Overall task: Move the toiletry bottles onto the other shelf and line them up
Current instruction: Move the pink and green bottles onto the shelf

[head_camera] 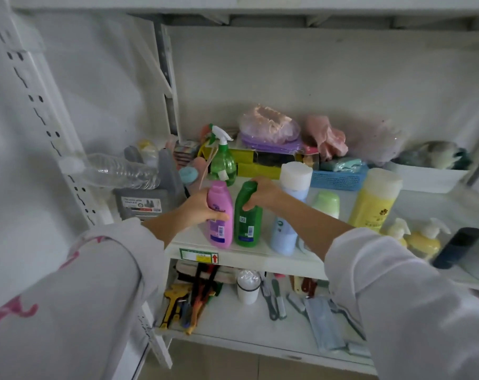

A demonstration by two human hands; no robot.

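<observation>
My left hand [198,208] grips a pink bottle [221,227] standing near the front left of the white shelf [233,256]. Right beside it stands a green bottle [248,223], and my right hand [263,193] is closed around its neck and cap. To the right follow a pale blue bottle with a white cap [287,212], a small light green bottle [327,202] and a tall yellow bottle [374,198]. Two yellow pump bottles [422,237] and a dark tube [457,246] lie at the far right.
A green spray bottle [222,157], yellow boxes, a blue basket [339,178] and bagged items fill the back of the shelf. A clear water bottle [123,171] and grey jug [148,198] sit on the left. The lower shelf [246,335] holds tools, brushes and a white cup.
</observation>
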